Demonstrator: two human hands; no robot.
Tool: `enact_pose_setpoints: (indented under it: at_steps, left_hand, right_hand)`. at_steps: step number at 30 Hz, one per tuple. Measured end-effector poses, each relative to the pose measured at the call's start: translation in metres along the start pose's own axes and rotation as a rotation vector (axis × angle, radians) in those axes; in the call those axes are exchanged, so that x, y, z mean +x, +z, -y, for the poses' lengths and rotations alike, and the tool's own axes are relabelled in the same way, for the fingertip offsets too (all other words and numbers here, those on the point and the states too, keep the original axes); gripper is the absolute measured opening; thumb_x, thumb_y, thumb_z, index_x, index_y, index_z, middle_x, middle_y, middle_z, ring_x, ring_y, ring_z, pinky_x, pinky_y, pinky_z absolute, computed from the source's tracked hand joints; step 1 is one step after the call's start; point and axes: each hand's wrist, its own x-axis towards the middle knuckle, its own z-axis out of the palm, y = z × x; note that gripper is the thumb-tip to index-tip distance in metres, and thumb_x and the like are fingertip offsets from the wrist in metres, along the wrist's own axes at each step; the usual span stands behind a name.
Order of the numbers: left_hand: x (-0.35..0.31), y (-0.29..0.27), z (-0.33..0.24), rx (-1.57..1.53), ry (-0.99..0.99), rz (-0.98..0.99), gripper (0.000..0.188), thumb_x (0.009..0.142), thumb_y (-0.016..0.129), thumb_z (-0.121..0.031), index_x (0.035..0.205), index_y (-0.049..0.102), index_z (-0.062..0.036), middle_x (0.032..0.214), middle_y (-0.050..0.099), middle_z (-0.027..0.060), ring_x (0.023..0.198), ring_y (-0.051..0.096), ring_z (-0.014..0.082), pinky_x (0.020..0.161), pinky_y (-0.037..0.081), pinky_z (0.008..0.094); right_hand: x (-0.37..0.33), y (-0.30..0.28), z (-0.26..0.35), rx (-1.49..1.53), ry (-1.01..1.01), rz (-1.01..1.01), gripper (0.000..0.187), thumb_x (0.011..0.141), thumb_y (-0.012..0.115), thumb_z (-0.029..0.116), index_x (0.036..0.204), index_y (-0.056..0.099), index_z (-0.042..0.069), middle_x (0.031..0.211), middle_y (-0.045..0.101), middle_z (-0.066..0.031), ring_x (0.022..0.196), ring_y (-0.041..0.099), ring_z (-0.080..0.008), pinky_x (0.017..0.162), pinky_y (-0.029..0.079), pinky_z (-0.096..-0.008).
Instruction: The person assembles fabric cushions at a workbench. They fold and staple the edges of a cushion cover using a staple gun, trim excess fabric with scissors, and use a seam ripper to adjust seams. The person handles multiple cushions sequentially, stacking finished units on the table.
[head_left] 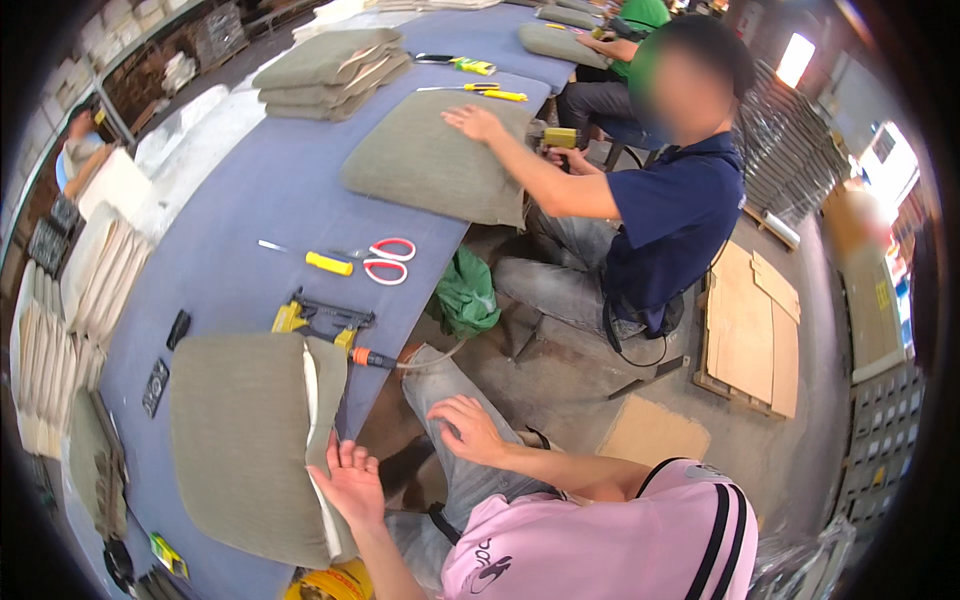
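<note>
Along blue workbench [250, 200], workshop | left hand [350, 482] fingers spread on grey cushion [240, 440] | right hand [468, 425] fingers loose on knee [435, 375]

- A small flat packet [168, 555], green and yellow with a dark edge, lies at the near end of the blue table.
- A yellow rectangular label [884, 294] sits on a tan panel at the far right.
- Flat brown cardboard sheets [752, 330] lie stacked on the floor, right of the seated person.
</note>
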Motion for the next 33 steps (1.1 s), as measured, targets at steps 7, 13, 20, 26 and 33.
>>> enact_pose_setpoints:
  at_steps: [7,13,20,26,33]
  left_hand:
    - [0.008,-0.035,-0.022,0.513,0.235,-0.324,0.048,0.113,0.054,-0.052,0.107,0.061,-0.0043,0.090,0.061,0.0034,0.085,0.058,0.0157,0.077,0.047,0.0321]
    - [-0.119,-0.123,-0.137,1.109,0.028,-0.698,0.069,0.099,0.065,-0.055,0.147,0.059,-0.0050,0.146,0.062,0.0192,0.136,0.059,0.0268,0.114,0.047,0.0458]
    - [-0.207,0.103,-0.176,0.666,0.664,-0.987,0.064,0.099,0.070,-0.046,0.146,0.060,-0.0040,0.142,0.064,0.0199,0.133,0.060,0.0325,0.111,0.050,0.0469]
    - [-0.201,0.120,-0.219,0.607,0.860,-0.773,0.046,0.105,0.063,-0.053,0.111,0.067,-0.0078,0.082,0.074,0.0023,0.043,0.050,0.0110,0.032,0.030,0.0244]
    - [-0.134,0.169,-0.201,1.512,1.616,-0.029,0.019,0.103,0.056,-0.018,0.090,0.050,-0.0061,0.081,0.057,0.0121,0.085,0.060,0.0294,0.080,0.052,0.0453]
  right_hand:
    - [0.008,0.007,-0.002,-0.023,0.074,0.005,0.019,0.091,0.069,0.009,0.110,0.071,0.012,0.106,0.073,-0.0030,0.103,0.064,-0.0263,0.090,0.047,-0.0431]
    - [0.034,0.004,0.046,0.264,-0.046,0.078,0.051,0.092,0.073,0.016,0.140,0.060,0.009,0.138,0.062,-0.0130,0.130,0.058,-0.0360,0.112,0.046,-0.0496]
    - [0.120,0.007,0.197,0.609,-0.695,0.144,0.100,0.083,0.089,0.034,0.165,0.038,0.006,0.171,0.034,-0.0222,0.155,0.036,-0.0457,0.122,0.035,-0.0568]
    - [0.184,-0.016,0.254,0.688,-0.573,-0.064,0.054,0.086,0.086,0.019,0.136,0.066,0.010,0.130,0.070,-0.0095,0.123,0.064,-0.0327,0.106,0.045,-0.0483]
    - [0.221,0.017,0.292,0.736,-0.572,-0.129,0.046,0.088,0.084,0.011,0.130,0.067,0.007,0.123,0.068,-0.0124,0.112,0.064,-0.0366,0.095,0.049,-0.0447]
